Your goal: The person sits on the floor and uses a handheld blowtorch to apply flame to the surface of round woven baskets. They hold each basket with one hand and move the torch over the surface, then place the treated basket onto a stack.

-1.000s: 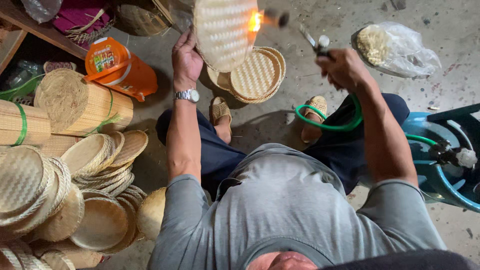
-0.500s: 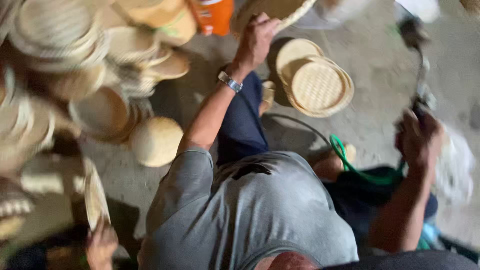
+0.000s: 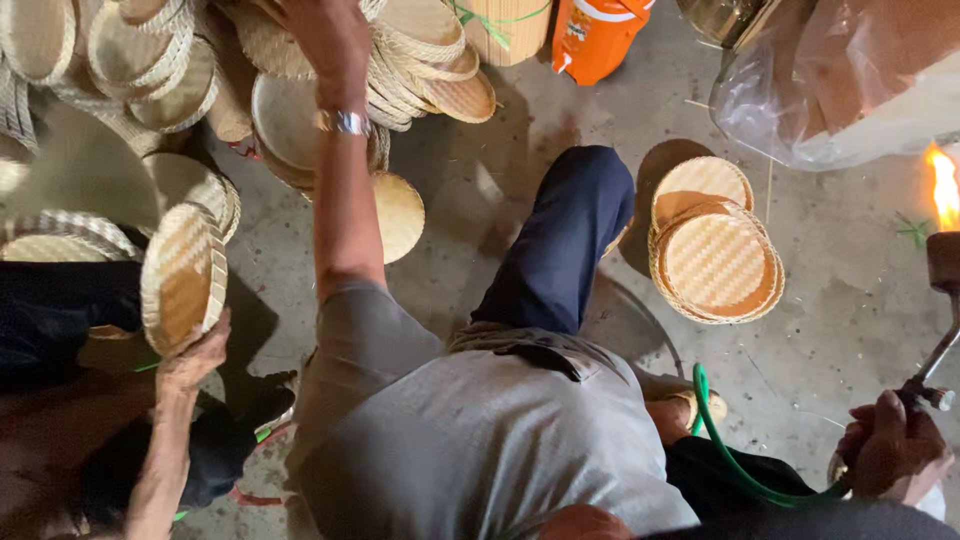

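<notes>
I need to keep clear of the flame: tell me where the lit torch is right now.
In the head view, the gas torch is at the far right edge, gripped by the right hand, flame up, just right of the stack of woven trays.

The gas torch (image 3: pixel 942 300) is a slim metal tube with a dark head at the top, tilted slightly and burning with a bright orange flame at the right edge of the view. A green hose (image 3: pixel 745 470) curls from its lower end across the concrete floor. The pile of woven bamboo trays (image 3: pixel 420 60) is pale, round and shallow, stacked overlapping at the top of the view.
</notes>
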### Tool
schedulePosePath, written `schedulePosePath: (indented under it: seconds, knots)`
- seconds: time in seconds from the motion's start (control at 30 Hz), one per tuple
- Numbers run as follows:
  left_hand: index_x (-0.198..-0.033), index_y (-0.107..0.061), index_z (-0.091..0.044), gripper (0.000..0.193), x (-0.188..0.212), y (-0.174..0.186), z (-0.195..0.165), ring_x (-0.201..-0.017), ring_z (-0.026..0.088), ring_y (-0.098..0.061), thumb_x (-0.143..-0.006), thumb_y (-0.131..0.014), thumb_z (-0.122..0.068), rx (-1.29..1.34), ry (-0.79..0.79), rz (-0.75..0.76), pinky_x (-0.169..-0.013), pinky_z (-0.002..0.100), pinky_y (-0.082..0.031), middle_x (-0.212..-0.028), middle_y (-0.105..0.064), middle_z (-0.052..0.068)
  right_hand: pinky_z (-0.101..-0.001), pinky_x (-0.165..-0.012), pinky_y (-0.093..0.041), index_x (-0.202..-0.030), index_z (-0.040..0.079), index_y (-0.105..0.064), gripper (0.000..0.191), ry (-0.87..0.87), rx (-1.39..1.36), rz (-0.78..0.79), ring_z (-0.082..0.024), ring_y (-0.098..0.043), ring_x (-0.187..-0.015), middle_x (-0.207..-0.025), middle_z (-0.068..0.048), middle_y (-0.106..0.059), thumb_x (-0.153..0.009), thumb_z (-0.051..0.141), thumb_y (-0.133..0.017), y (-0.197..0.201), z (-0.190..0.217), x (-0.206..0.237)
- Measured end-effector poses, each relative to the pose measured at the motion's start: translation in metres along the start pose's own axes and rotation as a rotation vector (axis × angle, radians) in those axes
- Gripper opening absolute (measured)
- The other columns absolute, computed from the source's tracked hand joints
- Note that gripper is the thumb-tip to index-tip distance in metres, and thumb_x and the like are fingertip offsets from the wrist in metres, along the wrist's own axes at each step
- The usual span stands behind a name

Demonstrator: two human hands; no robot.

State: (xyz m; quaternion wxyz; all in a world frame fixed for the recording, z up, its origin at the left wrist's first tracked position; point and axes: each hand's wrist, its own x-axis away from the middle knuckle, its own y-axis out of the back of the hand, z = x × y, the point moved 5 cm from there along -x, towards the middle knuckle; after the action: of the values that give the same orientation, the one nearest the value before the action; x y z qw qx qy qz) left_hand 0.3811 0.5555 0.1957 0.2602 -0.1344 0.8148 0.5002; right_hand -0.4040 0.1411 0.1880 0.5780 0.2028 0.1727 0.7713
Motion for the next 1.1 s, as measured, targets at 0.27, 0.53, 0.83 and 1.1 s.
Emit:
schedulePosePath:
  seconds: [0.27,0.53,0.83,1.1]
  knots:
    - [-0.167,-0.014,-0.023,0.1,0.139,-0.047,-0.167,-0.157,0.04,-0.02,-0.095,-0.084,-0.024,0.473,-0.409,0.082,-0.13,0.056,-0.022,-0.17,-0.01,0.024,-0.0315,-0.051,-0.038,-0.091,-0.003,-0.058,0.039,0.055,0.037,0.059,-0.015,-0.05,-0.055,-0.068,-0.008,-0.055,-0.118,0.024,-0.053,0.001,0.006,-0.03]
    - [-0.16,-0.032,-0.015,0.082,0.238,-0.045,-0.397,-0.148,0.038,-0.038,-0.095,-0.08,-0.028,0.729,-0.74,0.342,-0.122,0.05,-0.036,-0.161,-0.033,0.022,-0.0298,-0.052,-0.039,-0.092,-0.001,-0.058,0.032,0.063,-0.047,-0.005,-0.013,-0.051,-0.058,-0.07,-0.005,-0.056,-0.115,0.021,-0.057,0.051,-0.013,-0.046]
    - [-0.137,-0.057,-0.007,0.054,0.428,-0.167,-0.544,-0.117,0.028,-0.069,-0.089,-0.072,-0.025,0.723,-0.775,1.423,-0.098,0.039,-0.055,-0.127,-0.07,0.017,-0.0296,-0.049,-0.041,-0.09,-0.001,-0.061,0.028,0.02,-0.149,-0.083,-0.013,-0.053,-0.056,-0.071,-0.004,-0.058,-0.11,0.018,-0.066,0.087,-0.044,-0.084]
    - [-0.151,-0.029,0.01,0.094,0.552,-0.195,-0.559,-0.144,0.044,-0.034,-0.087,-0.084,-0.03,0.735,-0.726,1.206,-0.118,0.048,-0.027,-0.154,-0.035,0.034,-0.0299,-0.038,-0.034,-0.087,0.008,-0.059,0.025,-0.147,-0.143,-0.26,-0.011,-0.044,-0.043,-0.056,0.001,-0.048,-0.104,0.024,-0.066,0.133,-0.084,-0.117]
